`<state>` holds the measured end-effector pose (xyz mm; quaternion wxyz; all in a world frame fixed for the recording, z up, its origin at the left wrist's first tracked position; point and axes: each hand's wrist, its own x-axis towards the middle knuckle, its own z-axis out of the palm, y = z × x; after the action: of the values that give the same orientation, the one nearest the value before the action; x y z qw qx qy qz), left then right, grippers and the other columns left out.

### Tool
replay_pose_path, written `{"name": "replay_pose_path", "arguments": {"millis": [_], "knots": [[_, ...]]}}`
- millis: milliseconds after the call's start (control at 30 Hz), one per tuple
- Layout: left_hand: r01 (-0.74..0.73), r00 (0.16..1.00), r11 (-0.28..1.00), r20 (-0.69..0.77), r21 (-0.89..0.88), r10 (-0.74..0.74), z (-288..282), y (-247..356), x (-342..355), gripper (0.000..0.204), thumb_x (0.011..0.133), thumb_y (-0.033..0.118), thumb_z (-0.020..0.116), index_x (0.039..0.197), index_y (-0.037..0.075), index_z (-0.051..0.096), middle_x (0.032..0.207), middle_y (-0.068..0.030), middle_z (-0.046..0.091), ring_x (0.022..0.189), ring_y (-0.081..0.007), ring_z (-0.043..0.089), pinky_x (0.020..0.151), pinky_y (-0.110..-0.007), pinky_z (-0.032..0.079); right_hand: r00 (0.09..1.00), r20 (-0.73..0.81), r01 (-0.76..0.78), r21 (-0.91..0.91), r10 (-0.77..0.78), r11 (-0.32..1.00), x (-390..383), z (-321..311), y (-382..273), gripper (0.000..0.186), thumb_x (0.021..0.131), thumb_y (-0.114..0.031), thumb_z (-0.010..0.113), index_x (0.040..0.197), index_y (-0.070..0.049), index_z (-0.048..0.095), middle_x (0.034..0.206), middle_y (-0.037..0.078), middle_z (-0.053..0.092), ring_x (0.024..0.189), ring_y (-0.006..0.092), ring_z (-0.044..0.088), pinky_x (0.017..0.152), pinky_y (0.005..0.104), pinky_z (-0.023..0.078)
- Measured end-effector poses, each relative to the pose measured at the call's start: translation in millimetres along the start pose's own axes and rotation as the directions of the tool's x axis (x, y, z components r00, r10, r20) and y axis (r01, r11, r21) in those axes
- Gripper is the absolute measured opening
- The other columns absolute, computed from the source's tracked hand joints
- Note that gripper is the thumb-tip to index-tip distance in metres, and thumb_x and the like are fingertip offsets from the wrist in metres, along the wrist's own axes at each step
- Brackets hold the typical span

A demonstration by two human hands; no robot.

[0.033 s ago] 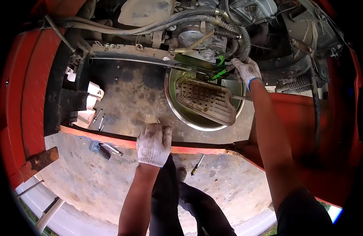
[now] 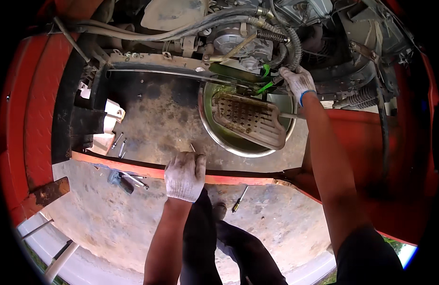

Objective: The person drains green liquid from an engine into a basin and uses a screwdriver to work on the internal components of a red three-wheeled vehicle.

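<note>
My right hand (image 2: pixel 298 83), in a white glove, is closed on a dark hose fitting (image 2: pixel 278 81) beside ribbed hoses. A bright green streak (image 2: pixel 264 88), possibly liquid, runs from it toward a round metal pan (image 2: pixel 204 118) holding green liquid. A slotted, dirty pedal plate (image 2: pixel 255 128) lies over the pan. Lower down, my gloved left hand (image 2: pixel 186 175) grips the red frame beam (image 2: pixel 238 181), its fingertips partly hidden.
Engine parts and hoses (image 2: pixel 167 33) span the top. Red body panels flank both sides. Sockets or wrenches (image 2: pixel 122 147), a dark power tool (image 2: pixel 122 183) and a screwdriver (image 2: pixel 239 199) lie below, near my dark-trousered legs.
Both hands keep their holds, with my left hand very slightly higher in the picture. Nothing else has visibly moved.
</note>
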<state>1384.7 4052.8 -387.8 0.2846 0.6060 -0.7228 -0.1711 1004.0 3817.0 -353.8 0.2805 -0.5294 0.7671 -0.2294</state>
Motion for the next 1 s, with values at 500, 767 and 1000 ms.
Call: {"name": "replay_pose_path", "arguments": {"millis": [500,767,1000], "knots": [[-0.389,0.921,0.92,0.043,0.055,0.387,-3.0,-26.7,-34.3,0.012,0.085,0.014,0.078,0.081,0.008,0.069,0.074,-0.009,0.061,0.066,-0.0311,0.061,0.061,-0.045,0.049,0.967,-0.065,0.246,-0.03,-0.247,0.969,-7.5,40.9,10.4,0.042,0.095,-0.045,0.066,0.113,-0.008,0.076,0.101,0.011,0.077,0.089,0.0252,0.067,0.089,0.0396,0.051],[-0.513,0.858,0.856,0.051,0.064,0.511,-0.8,-17.6,-33.9,0.008,0.085,0.003,0.071,0.092,0.005,0.072,0.084,-0.011,0.066,0.07,-0.0326,0.063,0.063,-0.043,0.05,0.839,-0.229,0.343,-0.481,-0.493,0.807,-17.2,26.8,17.9,0.047,0.097,-0.046,0.06,0.111,-0.004,0.076,0.098,0.016,0.076,0.084,0.0252,0.069,0.081,0.0395,0.053],[-0.512,0.853,0.857,0.145,0.055,0.501,-4.7,-20.2,-35.3,0.014,0.081,0.006,0.075,0.094,0.001,0.072,0.092,-0.0125,0.07,0.08,-0.0352,0.067,0.073,-0.045,0.054,0.805,-0.255,0.33,-0.558,-0.536,0.761,-5.7,37.4,32.9,0.05,0.099,-0.049,0.056,0.116,-0.007,0.076,0.113,0.02,0.075,0.108,0.0342,0.071,0.096,0.0416,0.052]]}}
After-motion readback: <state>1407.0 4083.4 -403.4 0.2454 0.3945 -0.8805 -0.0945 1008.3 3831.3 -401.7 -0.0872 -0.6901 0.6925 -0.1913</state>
